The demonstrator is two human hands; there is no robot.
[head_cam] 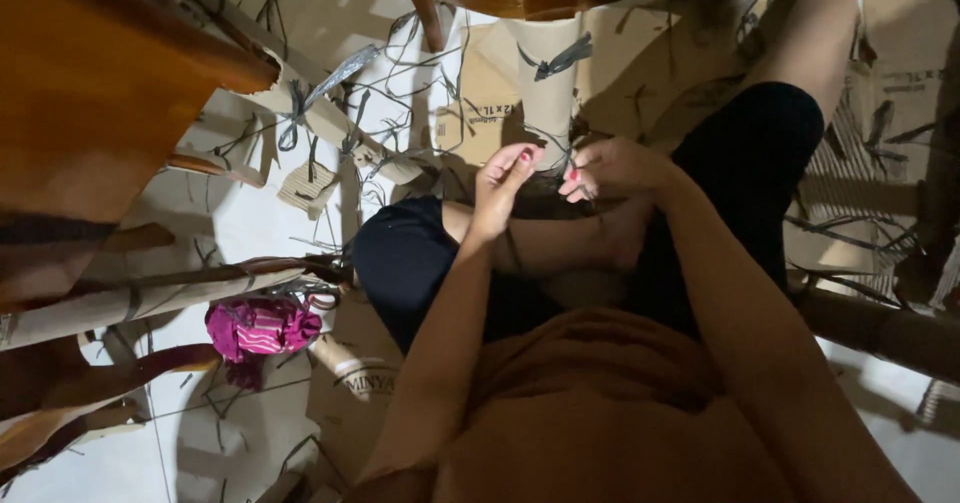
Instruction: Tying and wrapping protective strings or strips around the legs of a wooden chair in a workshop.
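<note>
My left hand [503,185] and my right hand [610,170] meet in front of me at the foot of an upright cardboard-wrapped leg [548,81]. Both pinch a thin dark string [556,155] that runs around the cardboard, fingers closed on its ends. A dark tie [558,59] is knotted higher up on the same wrapped leg. I sit on the floor with my knees [400,253] drawn up beneath my arms.
Wooden furniture [90,93] fills the left, partly wrapped in cardboard [140,298]. Loose dark strings [400,63] and cardboard scraps litter the white tiled floor [250,228]. A pink striped pouch [262,326] lies at the left, scissors [318,291] beside it. More cardboard [880,123] lies right.
</note>
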